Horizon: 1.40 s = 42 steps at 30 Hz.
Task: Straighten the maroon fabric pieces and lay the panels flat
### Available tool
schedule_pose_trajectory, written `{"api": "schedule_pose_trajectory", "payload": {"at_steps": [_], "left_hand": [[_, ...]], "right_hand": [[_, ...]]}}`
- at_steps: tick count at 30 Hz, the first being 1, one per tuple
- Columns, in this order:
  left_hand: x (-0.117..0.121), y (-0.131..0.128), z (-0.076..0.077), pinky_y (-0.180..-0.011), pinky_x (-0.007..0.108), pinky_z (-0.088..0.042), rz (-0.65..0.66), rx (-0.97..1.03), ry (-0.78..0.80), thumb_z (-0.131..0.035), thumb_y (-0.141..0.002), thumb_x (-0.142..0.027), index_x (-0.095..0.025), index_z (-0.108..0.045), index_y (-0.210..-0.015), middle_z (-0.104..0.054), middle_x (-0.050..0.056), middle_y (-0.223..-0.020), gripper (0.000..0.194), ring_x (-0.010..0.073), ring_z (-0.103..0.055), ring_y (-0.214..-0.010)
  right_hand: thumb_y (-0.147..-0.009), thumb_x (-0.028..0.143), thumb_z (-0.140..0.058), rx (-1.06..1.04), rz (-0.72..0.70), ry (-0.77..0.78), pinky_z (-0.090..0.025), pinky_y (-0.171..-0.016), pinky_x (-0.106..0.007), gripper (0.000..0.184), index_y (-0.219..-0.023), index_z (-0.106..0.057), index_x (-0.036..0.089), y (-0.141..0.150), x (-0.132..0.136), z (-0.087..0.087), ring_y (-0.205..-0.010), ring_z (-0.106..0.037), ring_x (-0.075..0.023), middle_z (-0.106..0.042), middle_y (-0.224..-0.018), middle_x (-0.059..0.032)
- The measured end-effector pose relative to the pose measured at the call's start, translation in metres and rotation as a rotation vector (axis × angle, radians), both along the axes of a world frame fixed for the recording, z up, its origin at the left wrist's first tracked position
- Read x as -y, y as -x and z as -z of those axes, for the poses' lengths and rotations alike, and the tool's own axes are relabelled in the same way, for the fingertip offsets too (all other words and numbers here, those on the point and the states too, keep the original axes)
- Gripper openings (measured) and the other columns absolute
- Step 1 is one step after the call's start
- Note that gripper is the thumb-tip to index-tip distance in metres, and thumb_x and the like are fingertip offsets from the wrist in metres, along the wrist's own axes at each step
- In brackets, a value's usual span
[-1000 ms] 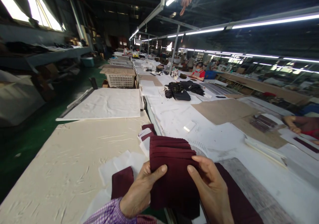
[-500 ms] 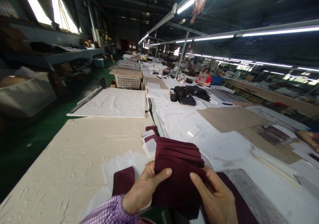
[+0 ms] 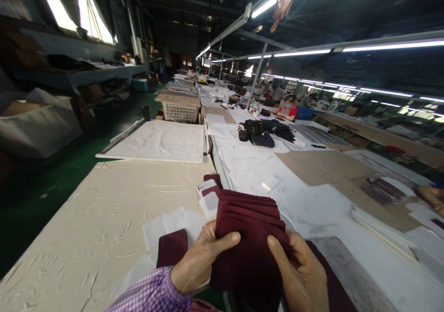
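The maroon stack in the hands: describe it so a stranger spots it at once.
Find the big cream table, then the white table to its right. Low in view where they meet, the left hand and right hand hold the maroon fabric stack. Unlike the maroon piece lying among white sheets, it is held up, top edges fanned.

Behind the maroon cloth pieces (image 3: 248, 256), we lose most fingers of the left hand (image 3: 196, 261). We see the bottom edge cut the right hand (image 3: 305, 272) and the right edge cut a co-worker's blurred arm (image 3: 432, 198).
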<state>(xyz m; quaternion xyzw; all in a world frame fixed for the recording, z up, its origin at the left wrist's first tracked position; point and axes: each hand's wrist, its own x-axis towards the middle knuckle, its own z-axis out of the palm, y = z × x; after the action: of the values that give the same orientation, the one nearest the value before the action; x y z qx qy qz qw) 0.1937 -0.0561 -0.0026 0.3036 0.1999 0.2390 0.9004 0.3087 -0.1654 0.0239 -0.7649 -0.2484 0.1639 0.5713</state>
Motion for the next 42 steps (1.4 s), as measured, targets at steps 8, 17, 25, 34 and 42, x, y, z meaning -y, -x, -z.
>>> {"api": "schedule_pose_trajectory", "payload": {"at_steps": [8,17,25,34,42], "left_hand": [[-0.002,0.0,0.008,-0.075,0.028,-0.056,0.003,-0.049,-0.078,-0.075,-0.074,-0.026,-0.015,-0.074,-0.096,-0.077,0.008,-0.088,0.025,0.0198,-0.071,-0.079],[-0.003,-0.003,0.007,-0.084,0.033,-0.054,-0.017,-0.021,-0.116,-0.072,-0.077,-0.033,-0.016,-0.072,-0.102,-0.076,0.009,-0.097,0.03,0.0233,-0.07,-0.091],[-0.006,-0.006,0.003,-0.112,0.045,-0.033,-0.035,0.091,0.183,-0.05,-0.09,-0.042,-0.012,-0.061,-0.124,-0.068,0.013,-0.12,0.047,0.029,-0.056,-0.122],[-0.009,-0.004,0.01,-0.117,0.043,-0.025,-0.021,0.09,0.204,-0.047,-0.091,-0.045,-0.011,-0.057,-0.128,-0.067,0.012,-0.122,0.051,0.0276,-0.052,-0.126],[-0.025,0.001,0.013,-0.112,0.043,-0.037,-0.098,0.13,0.271,-0.052,-0.089,-0.047,-0.011,-0.057,-0.127,-0.066,0.012,-0.124,0.052,0.0281,-0.056,-0.122]], "right_hand": [[-0.072,0.046,-0.071,-0.02,-0.053,-0.117,-0.057,-0.078,-0.031,0.047,-0.112,-0.061,0.022,-0.01,0.002,0.007,-0.096,-0.067,-0.0244,-0.071,-0.109,-0.0084],[-0.07,0.046,-0.073,-0.084,-0.131,-0.044,-0.057,-0.074,-0.027,0.033,-0.089,-0.073,0.019,-0.017,0.003,0.01,-0.082,-0.068,-0.0232,-0.074,-0.082,-0.0036],[-0.07,0.047,-0.069,0.0,-0.048,0.035,-0.057,-0.074,-0.027,0.035,-0.087,-0.073,0.017,-0.016,0.001,0.005,-0.082,-0.069,-0.0235,-0.076,-0.085,-0.0042],[-0.069,0.049,-0.068,-0.002,-0.107,0.096,-0.056,-0.079,-0.029,0.034,-0.087,-0.073,0.021,-0.024,0.005,-0.001,-0.089,-0.068,-0.0254,-0.076,-0.089,-0.0039],[-0.07,0.054,-0.064,0.121,-0.039,0.264,-0.056,-0.077,-0.03,0.038,-0.091,-0.072,0.024,-0.049,0.013,-0.014,-0.09,-0.069,-0.0269,-0.076,-0.088,-0.003]]}}
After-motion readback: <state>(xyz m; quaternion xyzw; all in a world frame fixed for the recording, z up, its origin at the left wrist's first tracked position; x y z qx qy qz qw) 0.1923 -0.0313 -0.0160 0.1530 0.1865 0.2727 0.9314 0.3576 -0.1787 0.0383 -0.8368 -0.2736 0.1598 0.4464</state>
